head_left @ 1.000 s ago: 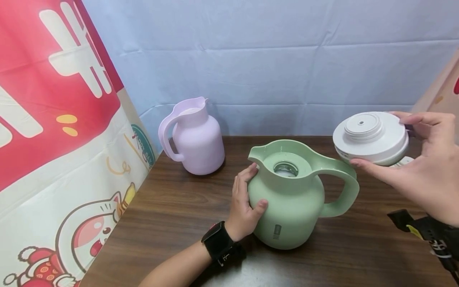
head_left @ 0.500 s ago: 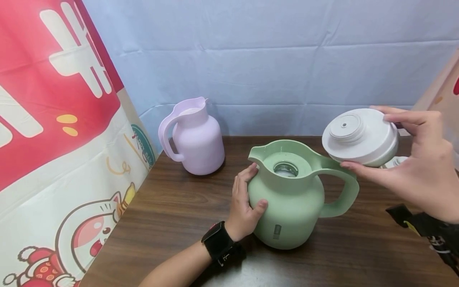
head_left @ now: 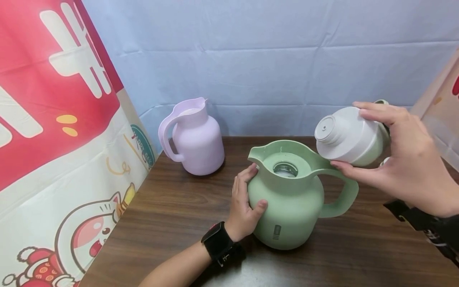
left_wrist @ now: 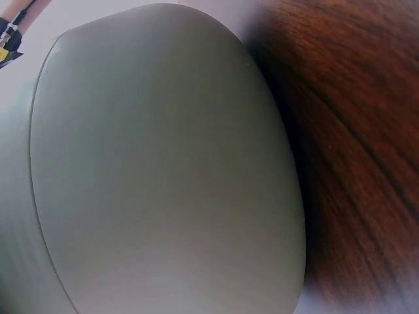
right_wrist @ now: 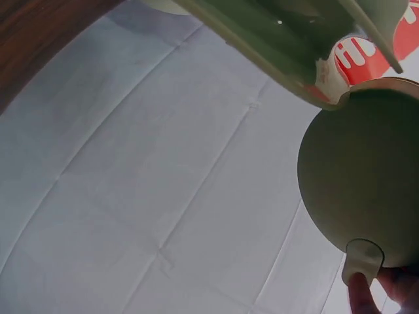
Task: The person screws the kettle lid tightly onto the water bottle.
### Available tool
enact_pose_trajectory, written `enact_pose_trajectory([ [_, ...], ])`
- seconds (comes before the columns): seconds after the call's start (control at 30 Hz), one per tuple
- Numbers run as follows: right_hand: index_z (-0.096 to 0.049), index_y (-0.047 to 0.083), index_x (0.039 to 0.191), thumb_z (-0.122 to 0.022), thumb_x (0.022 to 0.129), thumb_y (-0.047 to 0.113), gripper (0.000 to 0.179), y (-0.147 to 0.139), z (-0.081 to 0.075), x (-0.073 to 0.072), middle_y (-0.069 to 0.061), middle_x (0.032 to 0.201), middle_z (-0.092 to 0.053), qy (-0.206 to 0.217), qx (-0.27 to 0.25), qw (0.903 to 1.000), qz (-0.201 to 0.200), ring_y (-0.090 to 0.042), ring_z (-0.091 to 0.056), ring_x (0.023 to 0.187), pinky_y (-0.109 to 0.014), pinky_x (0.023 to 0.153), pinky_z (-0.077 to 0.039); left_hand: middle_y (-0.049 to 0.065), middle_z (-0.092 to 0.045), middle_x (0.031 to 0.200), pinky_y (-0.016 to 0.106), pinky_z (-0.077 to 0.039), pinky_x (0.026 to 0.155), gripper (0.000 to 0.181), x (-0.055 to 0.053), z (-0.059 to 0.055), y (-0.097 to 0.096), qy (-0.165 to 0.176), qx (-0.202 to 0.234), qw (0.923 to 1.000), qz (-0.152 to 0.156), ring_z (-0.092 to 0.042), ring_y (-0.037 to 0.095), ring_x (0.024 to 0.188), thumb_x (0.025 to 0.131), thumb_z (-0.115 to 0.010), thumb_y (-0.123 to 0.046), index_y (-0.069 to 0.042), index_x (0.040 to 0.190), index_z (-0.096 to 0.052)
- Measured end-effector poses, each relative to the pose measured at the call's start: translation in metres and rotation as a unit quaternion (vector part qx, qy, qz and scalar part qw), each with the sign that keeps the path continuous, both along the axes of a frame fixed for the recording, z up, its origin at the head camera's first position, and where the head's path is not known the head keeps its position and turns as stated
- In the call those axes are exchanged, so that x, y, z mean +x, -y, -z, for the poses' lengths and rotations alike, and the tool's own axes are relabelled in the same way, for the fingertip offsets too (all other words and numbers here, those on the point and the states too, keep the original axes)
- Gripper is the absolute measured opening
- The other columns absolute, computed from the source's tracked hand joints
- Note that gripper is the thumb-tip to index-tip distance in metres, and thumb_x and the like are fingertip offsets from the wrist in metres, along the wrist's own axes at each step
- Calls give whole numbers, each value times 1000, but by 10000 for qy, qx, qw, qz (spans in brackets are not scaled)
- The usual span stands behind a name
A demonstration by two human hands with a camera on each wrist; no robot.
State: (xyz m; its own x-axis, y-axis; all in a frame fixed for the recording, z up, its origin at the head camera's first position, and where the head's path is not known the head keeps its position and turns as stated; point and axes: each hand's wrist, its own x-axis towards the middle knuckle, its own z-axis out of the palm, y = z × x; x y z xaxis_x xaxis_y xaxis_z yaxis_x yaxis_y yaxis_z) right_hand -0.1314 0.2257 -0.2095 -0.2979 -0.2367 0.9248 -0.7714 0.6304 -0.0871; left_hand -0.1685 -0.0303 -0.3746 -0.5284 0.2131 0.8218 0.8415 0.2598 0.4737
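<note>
A pale green vacuum jug (head_left: 287,203) stands upright on the brown wooden table (head_left: 172,223), its neck uncovered so the round inner opening (head_left: 285,169) shows. My left hand (head_left: 247,207) holds the jug's left side, fingers round the body and thumb on the front. In my right hand (head_left: 405,151) is the jug lid (head_left: 346,135), pinched at its edge, tilted with its white stepped underside facing left. It is just above and behind the jug's handle (head_left: 344,195). The right wrist view shows the lid's green top (right_wrist: 360,170) with a tab (right_wrist: 363,255) under a finger.
A lilac jug (head_left: 199,139) stands back left, handle to the left. A small white thing (head_left: 385,161) is mostly hidden behind my right hand. Pale blue cloth (head_left: 265,71) hangs behind the table, and a red and white printed cloth (head_left: 82,131) on the left.
My right hand has carried the lid left towards the green jug, tipping it so its underside turns further left. My left hand and both jugs have stayed in place.
</note>
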Motion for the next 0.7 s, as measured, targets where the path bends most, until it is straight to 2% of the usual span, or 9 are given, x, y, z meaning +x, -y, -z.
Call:
enact_pose_trajectory([
  [0.27,-56,-11,113,-65,77,57,77,3,-1,-2,-23,118,-59,-124,316,9993,-161,-31,-51,117,-42,106,-31,11,-37,145,46,-26,101,72,0,1,0,27,-7,10000,-2,-37,27,128,95,-33,-61,-3,138,-36],
  [0.47,-61,-3,117,-61,79,56,70,7,-1,-2,-26,124,-52,-61,541,9985,-11,-39,-46,114,-25,99,-33,11,-37,145,46,-26,102,72,-1,1,0,23,-9,10000,-1,-37,27,128,95,-33,-61,-3,138,-36],
  [0.6,-63,2,118,-61,79,55,66,11,1,-3,-28,125,-46,-81,566,9983,-91,-42,-41,113,-31,98,-34,11,-37,145,46,-26,101,73,0,0,0,41,-1,10000,10,-37,27,127,95,-34,-61,-2,137,-36],
  [0.7,-59,-2,118,-62,80,53,67,17,3,-7,-27,120,-49,-317,515,9977,-300,-42,-43,109,-34,100,-35,11,-37,145,46,-26,101,73,0,0,0,57,12,10000,21,-37,27,127,95,-34,-61,-2,137,-36],
])
